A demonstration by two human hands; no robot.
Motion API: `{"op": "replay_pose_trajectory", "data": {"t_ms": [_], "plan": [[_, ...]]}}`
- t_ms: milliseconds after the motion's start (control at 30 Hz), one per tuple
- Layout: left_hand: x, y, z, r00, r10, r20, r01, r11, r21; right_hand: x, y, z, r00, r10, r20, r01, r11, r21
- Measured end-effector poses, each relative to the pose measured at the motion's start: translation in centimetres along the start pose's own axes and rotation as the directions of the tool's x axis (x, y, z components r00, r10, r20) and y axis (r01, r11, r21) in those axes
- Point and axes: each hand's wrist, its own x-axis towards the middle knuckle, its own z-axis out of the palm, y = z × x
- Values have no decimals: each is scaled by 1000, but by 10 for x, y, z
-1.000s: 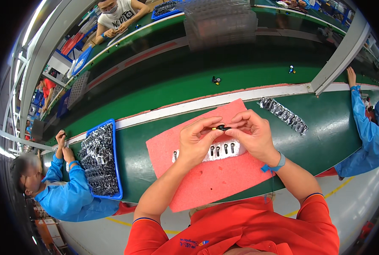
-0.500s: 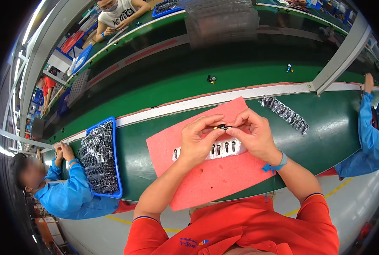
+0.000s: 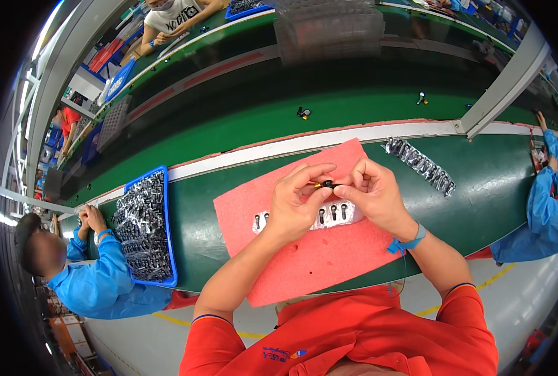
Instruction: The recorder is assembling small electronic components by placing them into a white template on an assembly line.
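My left hand point(image 3: 296, 199) and my right hand point(image 3: 374, 195) meet above a pink foam mat point(image 3: 291, 266). Between them is a small black part with a yellow end point(image 3: 326, 185); its exact kind is too small to make out. The left thumb and fingers pinch the yellow end, while the right thumb and forefinger press on the other side. Under the hands lies a clear plastic blister strip point(image 3: 354, 214) with several black, round-headed pieces in its pockets. My left hand hides part of the strip.
A blue tray point(image 3: 174, 255) full of packed black pieces stands to the left. Another filled strip point(image 3: 420, 166) lies right of the mat. Beyond a white rail, small parts point(image 3: 303, 113) sit on the green conveyor point(image 3: 360, 109). Co-workers in blue sleeves point(image 3: 107, 282) sit on both sides.
The small parts on the conveyor have shifted slightly left. My fingers have turned the black part a little and keep their pinch. The right-hand co-worker's arm has moved.
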Motion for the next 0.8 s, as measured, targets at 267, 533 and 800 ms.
{"op": "replay_pose_trajectory", "data": {"t_ms": [267,533,800], "plan": [[1,6,-4,996,79,53,-88,971,224,-3,1,-3,997,-74,23,77,953,-292],[6,4,-6,987,-150,48,157,961,-227,6,8,-12,984,163,67,-174,958,226],[4,2,-5,980,-197,23,195,943,-271,8,10,-17,948,299,111,-319,880,352]]}}
